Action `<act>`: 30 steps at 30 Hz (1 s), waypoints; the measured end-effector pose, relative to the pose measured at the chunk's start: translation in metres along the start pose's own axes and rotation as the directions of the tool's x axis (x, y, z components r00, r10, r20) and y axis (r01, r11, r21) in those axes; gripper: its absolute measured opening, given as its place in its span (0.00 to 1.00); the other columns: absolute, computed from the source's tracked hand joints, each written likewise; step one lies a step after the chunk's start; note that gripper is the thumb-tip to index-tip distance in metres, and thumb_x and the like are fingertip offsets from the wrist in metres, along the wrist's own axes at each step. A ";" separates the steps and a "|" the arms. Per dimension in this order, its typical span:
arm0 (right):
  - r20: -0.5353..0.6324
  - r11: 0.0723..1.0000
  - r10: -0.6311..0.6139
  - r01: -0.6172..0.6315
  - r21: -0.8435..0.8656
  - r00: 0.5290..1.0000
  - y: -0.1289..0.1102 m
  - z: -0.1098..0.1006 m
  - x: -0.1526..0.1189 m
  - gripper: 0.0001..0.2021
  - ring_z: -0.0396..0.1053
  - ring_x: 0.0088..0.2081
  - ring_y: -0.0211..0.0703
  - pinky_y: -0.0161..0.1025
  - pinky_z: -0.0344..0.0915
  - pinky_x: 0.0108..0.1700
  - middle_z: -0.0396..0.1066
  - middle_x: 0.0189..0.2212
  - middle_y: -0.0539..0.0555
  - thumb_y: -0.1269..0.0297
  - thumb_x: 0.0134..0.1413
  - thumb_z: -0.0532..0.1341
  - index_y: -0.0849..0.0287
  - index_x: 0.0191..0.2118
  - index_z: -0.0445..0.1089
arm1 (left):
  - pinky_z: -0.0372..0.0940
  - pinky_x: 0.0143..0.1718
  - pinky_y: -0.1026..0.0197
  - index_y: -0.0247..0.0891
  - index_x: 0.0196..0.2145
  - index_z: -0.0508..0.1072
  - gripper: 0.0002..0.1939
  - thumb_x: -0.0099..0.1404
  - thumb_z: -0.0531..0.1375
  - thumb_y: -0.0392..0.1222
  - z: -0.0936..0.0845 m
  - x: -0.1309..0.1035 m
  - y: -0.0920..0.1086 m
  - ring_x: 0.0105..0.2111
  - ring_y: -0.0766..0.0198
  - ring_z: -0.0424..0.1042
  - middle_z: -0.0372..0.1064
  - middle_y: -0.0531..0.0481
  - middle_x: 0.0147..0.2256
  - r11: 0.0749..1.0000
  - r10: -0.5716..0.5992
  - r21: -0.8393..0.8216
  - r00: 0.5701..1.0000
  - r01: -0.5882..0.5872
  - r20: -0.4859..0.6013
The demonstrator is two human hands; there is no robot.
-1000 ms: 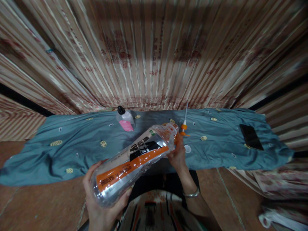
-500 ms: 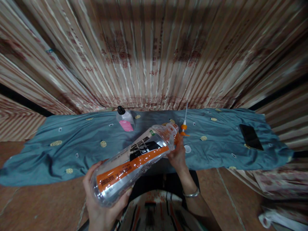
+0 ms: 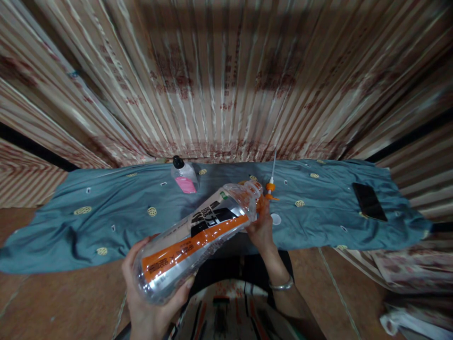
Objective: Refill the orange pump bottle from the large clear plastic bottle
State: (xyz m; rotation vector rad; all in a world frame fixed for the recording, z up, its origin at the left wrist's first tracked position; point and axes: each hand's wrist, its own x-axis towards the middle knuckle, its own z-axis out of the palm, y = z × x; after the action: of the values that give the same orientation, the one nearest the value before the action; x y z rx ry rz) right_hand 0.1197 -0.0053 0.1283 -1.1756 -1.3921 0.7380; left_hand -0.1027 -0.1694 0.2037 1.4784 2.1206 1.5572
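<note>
The large clear bottle [image 3: 198,241] is held aslant over the cloth-covered bench [image 3: 318,229], its base cradled by the left hand [image 3: 150,309], whose fingers are wrapped around the lower wall. The neck is held at an orange container [image 3: 260,205], around which the fingers of the right hand [image 3: 262,230] appear to be closed, though their far side is hidden. The bottle is judged light; no liquid can be made out in it, but much is covered by the label. Its thin, glossy plastic would probably be dented by a hard squeeze and made slippery by wetness, yet hardly broken. It is best gripped at the stiffer base or neck, with the flexible middle left unpressed.
</note>
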 end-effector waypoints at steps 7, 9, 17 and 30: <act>-0.009 0.999 0.013 -0.013 0.034 1.000 -0.003 0.002 0.000 0.39 0.82 0.60 0.65 0.60 0.82 0.58 0.82 0.59 0.66 0.41 0.57 0.73 0.55 0.67 0.66 | 0.79 0.46 0.52 0.48 0.64 0.70 0.42 0.57 0.76 0.62 0.002 0.000 0.006 0.45 0.53 0.82 0.77 0.48 0.51 0.999 -0.045 0.003 0.999 0.046 -0.020; -0.007 1.000 0.014 -0.014 0.024 1.000 -0.004 0.002 0.000 0.39 0.81 0.61 0.65 0.60 0.82 0.59 0.81 0.60 0.65 0.41 0.57 0.72 0.54 0.67 0.66 | 0.80 0.49 0.50 0.48 0.64 0.70 0.42 0.58 0.76 0.61 0.003 -0.001 0.011 0.47 0.51 0.82 0.77 0.47 0.52 0.997 -0.078 -0.002 0.996 0.078 -0.032; -0.005 0.999 0.034 -0.034 0.022 0.999 -0.006 0.001 0.000 0.38 0.83 0.58 0.64 0.60 0.83 0.57 0.82 0.59 0.63 0.41 0.57 0.73 0.53 0.67 0.66 | 0.80 0.54 0.43 0.48 0.64 0.69 0.42 0.56 0.76 0.57 0.003 -0.003 0.017 0.48 0.48 0.81 0.76 0.46 0.53 0.985 -0.167 -0.041 0.986 0.166 -0.024; 0.013 1.000 0.008 -0.008 0.009 1.000 0.003 -0.001 -0.001 0.41 0.81 0.62 0.67 0.60 0.82 0.58 0.82 0.59 0.65 0.41 0.56 0.73 0.55 0.69 0.66 | 0.82 0.48 0.47 0.53 0.65 0.69 0.41 0.58 0.76 0.57 -0.001 -0.001 0.004 0.48 0.49 0.81 0.76 0.50 0.53 0.995 -0.096 0.004 0.995 0.096 -0.004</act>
State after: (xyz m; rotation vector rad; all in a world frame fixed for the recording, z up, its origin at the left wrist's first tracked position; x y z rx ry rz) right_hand 0.1215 -0.0053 0.1260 -1.1719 -1.3945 0.7583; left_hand -0.1007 -0.1706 0.2068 1.3537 2.1638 1.5250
